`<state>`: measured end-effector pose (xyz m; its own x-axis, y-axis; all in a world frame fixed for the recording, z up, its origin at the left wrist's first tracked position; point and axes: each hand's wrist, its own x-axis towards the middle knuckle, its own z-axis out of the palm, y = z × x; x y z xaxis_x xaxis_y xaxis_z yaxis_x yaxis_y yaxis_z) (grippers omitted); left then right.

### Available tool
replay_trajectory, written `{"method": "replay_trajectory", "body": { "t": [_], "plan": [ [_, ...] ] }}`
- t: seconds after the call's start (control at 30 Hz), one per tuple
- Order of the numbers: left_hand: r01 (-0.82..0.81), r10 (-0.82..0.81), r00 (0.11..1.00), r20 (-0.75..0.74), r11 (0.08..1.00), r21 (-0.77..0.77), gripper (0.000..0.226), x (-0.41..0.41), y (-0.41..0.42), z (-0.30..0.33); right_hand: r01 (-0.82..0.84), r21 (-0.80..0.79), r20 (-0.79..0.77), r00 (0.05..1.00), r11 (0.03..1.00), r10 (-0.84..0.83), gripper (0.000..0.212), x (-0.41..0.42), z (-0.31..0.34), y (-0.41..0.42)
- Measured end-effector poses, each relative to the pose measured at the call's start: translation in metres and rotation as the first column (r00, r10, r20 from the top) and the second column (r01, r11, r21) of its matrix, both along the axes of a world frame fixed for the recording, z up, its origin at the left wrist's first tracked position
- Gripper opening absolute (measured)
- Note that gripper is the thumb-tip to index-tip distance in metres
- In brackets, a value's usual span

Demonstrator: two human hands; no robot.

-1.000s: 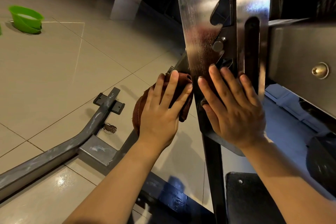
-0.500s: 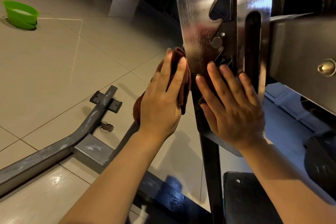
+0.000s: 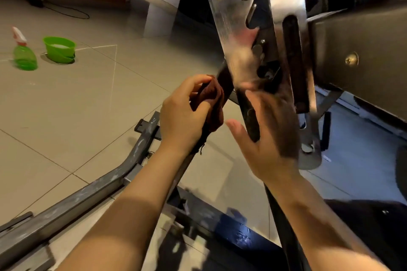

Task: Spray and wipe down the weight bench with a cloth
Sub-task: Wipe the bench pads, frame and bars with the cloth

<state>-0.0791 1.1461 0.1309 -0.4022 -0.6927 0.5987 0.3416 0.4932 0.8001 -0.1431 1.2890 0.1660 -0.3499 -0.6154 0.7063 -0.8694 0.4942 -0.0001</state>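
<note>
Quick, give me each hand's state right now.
Left hand: grips the brown cloth.
Right hand: open, blurred, fingers straight, against the bench's metal upright.

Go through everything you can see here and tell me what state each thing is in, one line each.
left hand: curled around the brown cloth, holding it beside the dark upright.
right hand: blurred, fingers extended against the upright; grip unclear.
brown cloth: bunched up, touching the upright.
notched metal plate: upright, shiny, smeared.
spray bottle: standing on the floor, untouched.
green bowl: on the floor beside the bottle, holding something pale.
</note>
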Motion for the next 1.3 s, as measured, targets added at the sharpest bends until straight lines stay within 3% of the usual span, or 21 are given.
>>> {"method": "replay_trajectory", "body": {
  "t": [0.07, 0.1, 0.17, 0.23, 0.3, 0.43, 0.5, 0.6, 0.67, 0.73, 0.83, 0.93, 1.0, 1.1, 1.2, 1.3],
  "plan": [
    [0.058, -0.056, 0.997, 0.049, 0.997, -0.049, 0.035, 0.018, 0.004, -0.001, 0.008, -0.015, 0.396, 0.918, 1.0, -0.002, 0.078, 0.026, 0.0, -0.012],
    [0.093, -0.088, 0.994, 0.068, 0.994, -0.065, 0.035, 0.026, 0.006, 0.0, 0.009, 0.01, 0.522, 0.853, 1.0, -0.013, 0.075, 0.032, 0.003, -0.015],
    [0.132, -0.121, 0.985, 0.126, 0.988, -0.075, 0.04, 0.042, 0.009, 0.001, -0.02, 0.017, 0.699, 0.715, 1.0, 0.002, 0.039, 0.034, 0.006, -0.015],
    [0.156, -0.137, 0.958, 0.251, 0.986, -0.06, 0.052, 0.056, 0.009, 0.007, -0.076, 0.005, 0.769, 0.638, 0.997, 0.045, 0.012, 0.036, 0.009, -0.009],
    [0.244, -0.197, 0.883, 0.426, 0.968, -0.057, 0.061, 0.066, 0.007, 0.018, -0.125, 0.09, 0.768, 0.64, 0.988, 0.011, 0.009, 0.039, 0.007, -0.006],
    [0.447, -0.22, 0.689, 0.69, 0.879, -0.166, 0.043, 0.074, -0.002, 0.049, -0.091, -0.018, 0.86, 0.506, 0.996, 0.062, 0.005, 0.045, 0.018, -0.014],
    [0.488, -0.238, 0.618, 0.749, 0.864, -0.128, 0.034, 0.077, -0.007, 0.063, -0.048, -0.121, 0.864, 0.487, 0.991, 0.129, 0.011, 0.043, 0.025, -0.019],
    [0.464, -0.256, 0.572, 0.78, 0.884, -0.05, 0.026, 0.081, -0.017, 0.068, -0.071, -0.158, 0.766, 0.62, 0.985, 0.168, 0.028, 0.036, 0.025, -0.025],
    [0.391, -0.215, 0.592, 0.777, 0.919, -0.044, 0.021, 0.083, -0.022, 0.062, -0.072, -0.078, 0.731, 0.675, 0.994, 0.106, 0.023, 0.03, 0.015, -0.031],
    [0.316, -0.046, 0.574, 0.817, 0.933, -0.169, 0.019, 0.078, -0.022, 0.051, -0.048, 0.055, 0.701, 0.714, 0.997, -0.004, 0.008, 0.027, -0.003, -0.035],
    [0.265, 0.264, 0.492, 0.829, 0.862, -0.432, 0.025, 0.066, -0.013, 0.032, 0.083, 0.168, 0.603, 0.779, 0.982, -0.169, 0.016, 0.026, -0.032, -0.033],
    [0.238, 0.35, 0.5, 0.792, 0.824, -0.514, 0.03, 0.055, -0.003, 0.016, 0.197, 0.265, 0.52, 0.795, 0.944, -0.312, 0.024, 0.026, -0.048, -0.021],
    [0.21, 0.358, 0.518, 0.777, 0.827, -0.522, 0.032, 0.05, 0.0, 0.012, 0.225, 0.182, 0.607, 0.74, 0.957, -0.29, 0.02, 0.027, -0.052, -0.016],
    [0.163, 0.294, 0.584, 0.757, 0.871, -0.464, 0.027, 0.043, 0.004, 0.014, 0.293, -0.146, 0.726, 0.68, 0.945, -0.099, 0.015, 0.033, -0.051, -0.016],
    [0.083, 0.243, 0.638, 0.731, 0.922, -0.379, 0.017, 0.041, 0.002, 0.013, 0.163, -0.36, 0.583, 0.808, 0.919, 0.085, 0.029, 0.042, -0.053, -0.027],
    [-0.026, 0.264, 0.635, 0.726, 0.947, -0.322, 0.015, 0.042, -0.01, 0.002, -0.077, -0.423, 0.391, 0.883, 0.903, 0.259, 0.045, 0.04, -0.063, -0.053]
  ]
}}
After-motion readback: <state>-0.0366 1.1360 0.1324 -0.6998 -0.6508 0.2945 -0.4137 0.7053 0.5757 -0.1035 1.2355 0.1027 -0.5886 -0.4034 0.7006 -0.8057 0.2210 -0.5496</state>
